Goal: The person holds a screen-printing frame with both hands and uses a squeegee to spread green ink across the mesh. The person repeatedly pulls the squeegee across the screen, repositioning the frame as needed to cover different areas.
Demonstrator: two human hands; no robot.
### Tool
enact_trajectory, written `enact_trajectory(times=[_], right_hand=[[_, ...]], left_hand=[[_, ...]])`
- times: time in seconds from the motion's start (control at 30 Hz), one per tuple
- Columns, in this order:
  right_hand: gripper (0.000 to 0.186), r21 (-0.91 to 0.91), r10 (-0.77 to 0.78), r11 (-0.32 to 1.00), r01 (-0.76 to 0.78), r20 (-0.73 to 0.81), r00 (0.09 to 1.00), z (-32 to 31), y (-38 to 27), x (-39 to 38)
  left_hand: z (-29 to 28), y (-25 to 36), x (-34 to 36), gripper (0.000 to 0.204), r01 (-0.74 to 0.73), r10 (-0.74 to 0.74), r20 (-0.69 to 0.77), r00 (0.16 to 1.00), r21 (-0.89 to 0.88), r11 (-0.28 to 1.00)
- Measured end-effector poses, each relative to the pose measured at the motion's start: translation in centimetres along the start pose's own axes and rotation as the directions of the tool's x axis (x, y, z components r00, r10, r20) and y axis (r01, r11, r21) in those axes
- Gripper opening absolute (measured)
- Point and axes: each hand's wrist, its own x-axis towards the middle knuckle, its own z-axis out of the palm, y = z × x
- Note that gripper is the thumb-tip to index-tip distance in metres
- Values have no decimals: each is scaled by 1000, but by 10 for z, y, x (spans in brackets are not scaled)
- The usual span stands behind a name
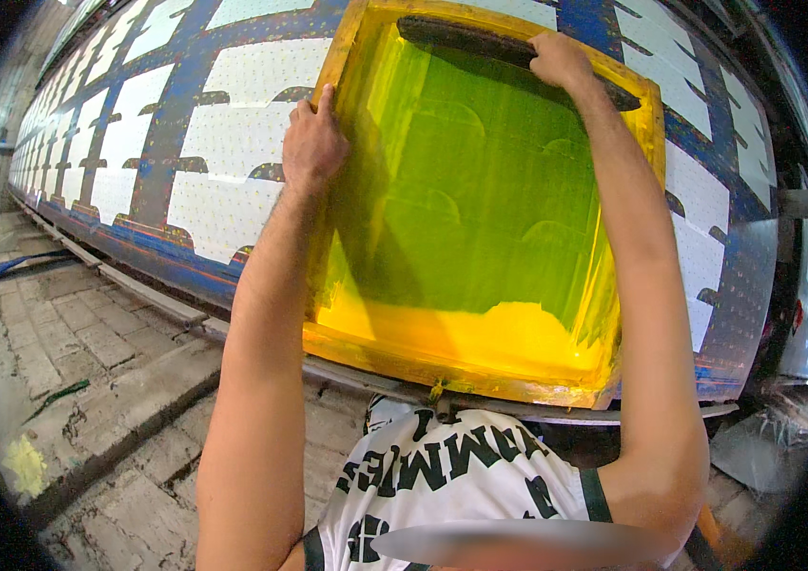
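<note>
A wooden-framed printing screen lies flat in front of me, its rim stained yellow. Its mesh looks green, with faint curved shapes showing through. Thick yellow ink is pooled along the near end. At the far end, a long dark squeegee lies across the mesh, slightly tilted. My right hand is closed around the squeegee right of its middle, arm stretched over the screen's right side. My left hand grips the left rim, the index finger pointing up along it; its thumb is hidden.
Beneath the screen runs a long blue printing table, with rows of white cut fabric pieces on both sides. A rail follows its near edge. Brick flooring lies at the left, and a clear plastic bag at the lower right.
</note>
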Motion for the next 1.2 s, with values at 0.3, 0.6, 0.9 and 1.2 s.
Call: enact_trajectory(times=[0.3, 0.6, 0.9, 1.2], right_hand=[[36, -87, -7, 996, 10, 32, 999, 16, 19, 47], [30, -62, -29, 997, 39, 164, 986, 11, -6, -33], [40, 102, 49, 991, -88, 340, 939, -35, -121, -239], [53, 117, 103, 982, -146, 313, 944, -50, -219, -425]], left_hand=[[6, -1, 2, 56, 14, -14, -1, 1000, -2, 1000], [11, -7, -1, 60, -20, 19, -31, 999, -13, 1000], [18, -20, 1, 70, -60, 58, -50, 997, -39, 997], [16, -18, 7, 67, -9, 10, 15, 1000, -74, 997]])
